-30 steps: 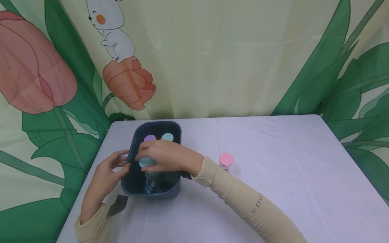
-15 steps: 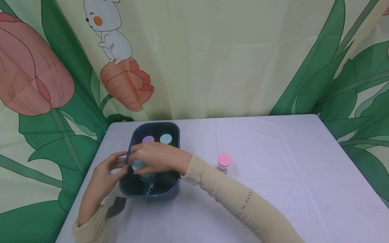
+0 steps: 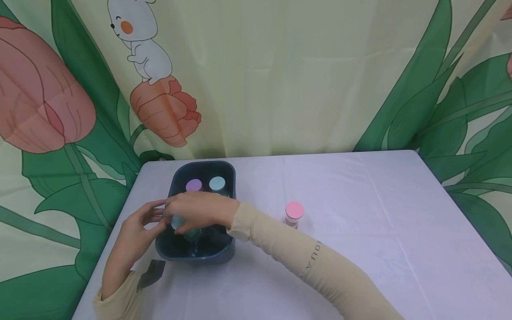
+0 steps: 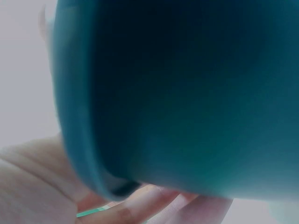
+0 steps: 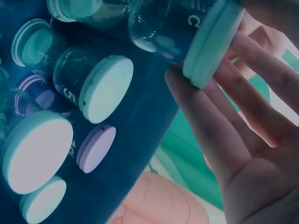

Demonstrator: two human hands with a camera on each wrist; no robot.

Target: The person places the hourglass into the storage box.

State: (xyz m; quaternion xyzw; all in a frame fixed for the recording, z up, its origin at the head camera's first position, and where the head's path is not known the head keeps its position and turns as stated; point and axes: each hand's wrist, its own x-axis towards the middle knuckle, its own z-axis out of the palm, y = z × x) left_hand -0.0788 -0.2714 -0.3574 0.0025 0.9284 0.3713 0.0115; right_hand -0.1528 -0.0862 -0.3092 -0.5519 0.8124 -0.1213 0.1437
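Observation:
Toward the left of the table stands a dark blue bin [image 3: 226, 255]. My right hand [image 3: 200, 209] reaches into it and grips a clear jar by its pale blue lid [image 5: 212, 46]. The jar tilts in the right wrist view, lid toward the fingers. My left hand [image 3: 136, 233] rests against the bin's left side, thumb tip and fingertips at the rim. In the left wrist view, the bin wall [image 4: 187, 116] hides part of those fingers. A purple-lidded jar [image 3: 194, 185] and a pale-blue-lidded jar [image 3: 217, 183] stand at the bin's far end.
A small jar with a pink lid [image 3: 294, 210] stands on the white-covered table [image 3: 360, 213], right of the bin, just beyond the right sleeve [image 3: 296, 253]. Behind the table hangs a patterned curtain [image 3: 280, 89].
My right hand has moved left inside the bin with the jar, toward the left wall. My left hand stays at the rim. The whole head view has shifted slightly.

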